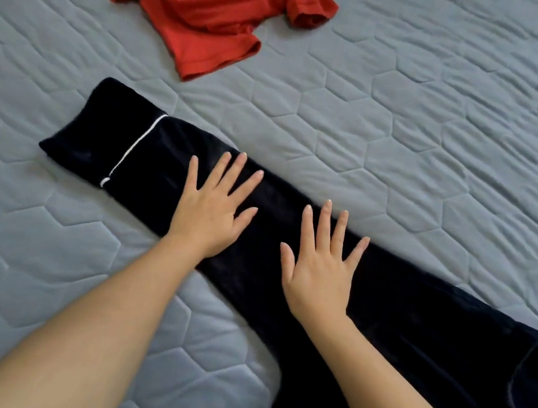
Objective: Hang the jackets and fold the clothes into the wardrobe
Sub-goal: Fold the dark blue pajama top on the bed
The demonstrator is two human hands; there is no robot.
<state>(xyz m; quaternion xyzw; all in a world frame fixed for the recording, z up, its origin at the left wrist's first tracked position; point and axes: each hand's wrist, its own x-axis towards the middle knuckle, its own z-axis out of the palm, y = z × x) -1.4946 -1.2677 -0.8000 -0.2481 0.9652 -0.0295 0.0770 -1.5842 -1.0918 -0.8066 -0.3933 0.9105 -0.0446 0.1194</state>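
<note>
A dark navy velvet garment (401, 309) with a thin white piping line lies stretched as a long narrow strip across the bed, from the upper left to the lower right. My left hand (215, 210) lies flat on it with fingers spread, just right of the piping. My right hand (321, 266) rests flat on the strip a little further right, fingers spread too. A crumpled red shirt (205, 4) lies apart at the top of the view.
The grey quilted bed cover (413, 103) with a hexagon stitch pattern fills the whole view. The garment's wider end runs off the lower right edge of the frame.
</note>
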